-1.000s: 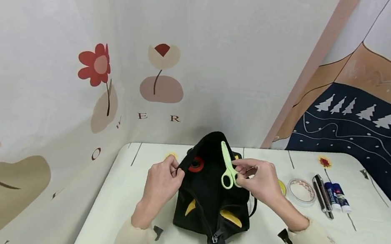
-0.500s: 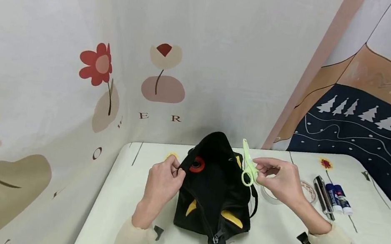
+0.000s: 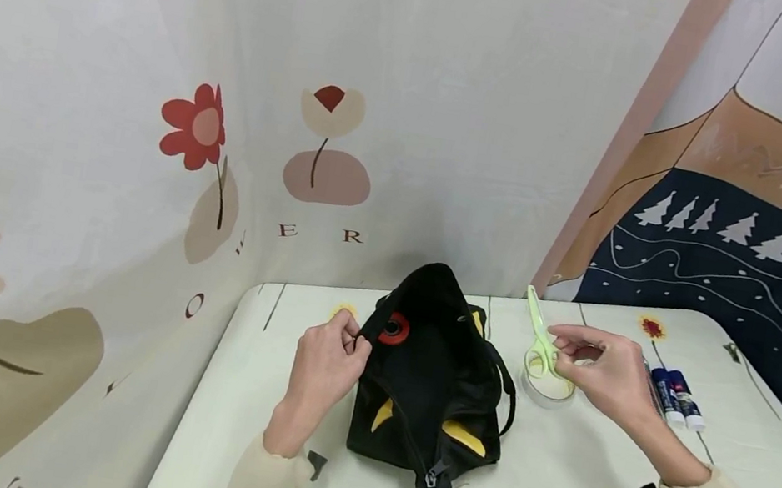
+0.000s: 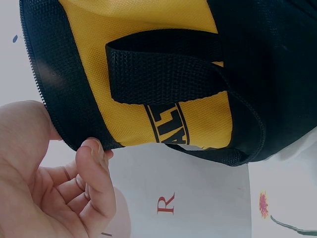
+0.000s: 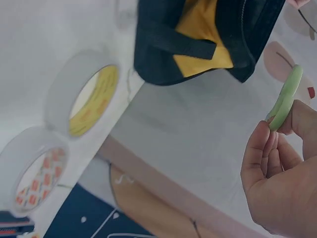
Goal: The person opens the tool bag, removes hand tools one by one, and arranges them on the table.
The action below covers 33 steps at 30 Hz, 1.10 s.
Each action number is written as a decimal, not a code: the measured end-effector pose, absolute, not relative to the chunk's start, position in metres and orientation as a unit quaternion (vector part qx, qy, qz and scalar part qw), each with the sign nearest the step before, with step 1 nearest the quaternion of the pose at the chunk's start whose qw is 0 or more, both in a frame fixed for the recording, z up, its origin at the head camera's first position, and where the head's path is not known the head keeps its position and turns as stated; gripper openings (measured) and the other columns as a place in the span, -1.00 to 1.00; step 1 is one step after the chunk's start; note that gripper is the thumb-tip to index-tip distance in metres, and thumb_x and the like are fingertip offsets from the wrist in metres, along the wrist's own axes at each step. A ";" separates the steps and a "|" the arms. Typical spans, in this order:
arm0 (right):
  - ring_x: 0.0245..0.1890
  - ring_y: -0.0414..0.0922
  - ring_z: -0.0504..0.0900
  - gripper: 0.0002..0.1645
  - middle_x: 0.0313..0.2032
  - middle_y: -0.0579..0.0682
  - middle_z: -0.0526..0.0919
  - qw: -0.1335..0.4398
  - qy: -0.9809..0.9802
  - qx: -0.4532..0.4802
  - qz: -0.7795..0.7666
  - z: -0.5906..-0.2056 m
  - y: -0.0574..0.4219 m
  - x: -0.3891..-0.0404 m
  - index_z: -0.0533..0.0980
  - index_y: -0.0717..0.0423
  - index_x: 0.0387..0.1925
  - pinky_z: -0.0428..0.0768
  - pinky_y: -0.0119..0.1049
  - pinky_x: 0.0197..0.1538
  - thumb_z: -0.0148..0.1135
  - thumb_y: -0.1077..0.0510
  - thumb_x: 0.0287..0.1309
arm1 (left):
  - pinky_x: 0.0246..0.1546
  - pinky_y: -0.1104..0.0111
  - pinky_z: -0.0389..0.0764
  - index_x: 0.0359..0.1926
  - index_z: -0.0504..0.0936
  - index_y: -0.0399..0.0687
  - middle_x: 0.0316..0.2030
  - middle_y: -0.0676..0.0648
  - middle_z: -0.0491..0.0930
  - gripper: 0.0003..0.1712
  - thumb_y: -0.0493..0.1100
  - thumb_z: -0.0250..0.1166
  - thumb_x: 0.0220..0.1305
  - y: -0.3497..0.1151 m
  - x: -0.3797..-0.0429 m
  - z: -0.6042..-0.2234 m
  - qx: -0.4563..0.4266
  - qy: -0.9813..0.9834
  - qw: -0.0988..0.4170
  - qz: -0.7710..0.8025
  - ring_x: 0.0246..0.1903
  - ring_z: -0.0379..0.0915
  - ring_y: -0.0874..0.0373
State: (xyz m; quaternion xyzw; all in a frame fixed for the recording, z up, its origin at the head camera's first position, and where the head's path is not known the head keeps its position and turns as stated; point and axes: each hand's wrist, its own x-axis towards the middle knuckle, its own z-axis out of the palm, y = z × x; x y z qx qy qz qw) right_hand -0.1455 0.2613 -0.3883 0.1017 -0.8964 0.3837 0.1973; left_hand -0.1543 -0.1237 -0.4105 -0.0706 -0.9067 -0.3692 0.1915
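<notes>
My left hand (image 3: 328, 374) pinches the left edge of the opening of a black zippered bag (image 3: 411, 416), which stands on the table. The left wrist view shows the thumb and index finger at the toothed zipper edge, beside a yellow panel and a black webbing loop (image 4: 163, 74). A red ring-shaped thing (image 3: 394, 329) shows at the bag's mouth. To the right of the bag, my right hand (image 3: 607, 373) pinches light green scissors (image 3: 539, 334) by the handle, blades pointing up. In the head view the handle overlaps a roll of tape (image 3: 547, 392).
Beyond the right hand, two blue glue sticks (image 3: 676, 398) with white ends lie side by side. Two tape rolls show in the right wrist view, one with a yellow core (image 5: 96, 99), the other with a red-patterned core (image 5: 42, 178). A fabric wall (image 3: 440, 116) rises behind the table.
My right hand has carried the scissors rightward, from over the bag's opening to above the tape roll beside it. My left hand still holds the bag's edge.
</notes>
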 end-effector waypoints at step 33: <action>-0.44 -0.60 0.61 -0.67 -0.37 -0.65 0.67 0.238 -0.896 0.016 0.375 -0.435 0.382 -0.134 0.77 0.42 0.00 0.50 -0.67 -0.32 0.39 0.38 0.21 | -0.40 0.28 0.48 -0.36 0.57 -0.05 -0.60 0.09 0.47 -0.87 -0.33 0.31 0.31 -0.122 -0.155 -0.412 -0.073 -0.904 0.190 -0.376 -0.57 0.41 0.20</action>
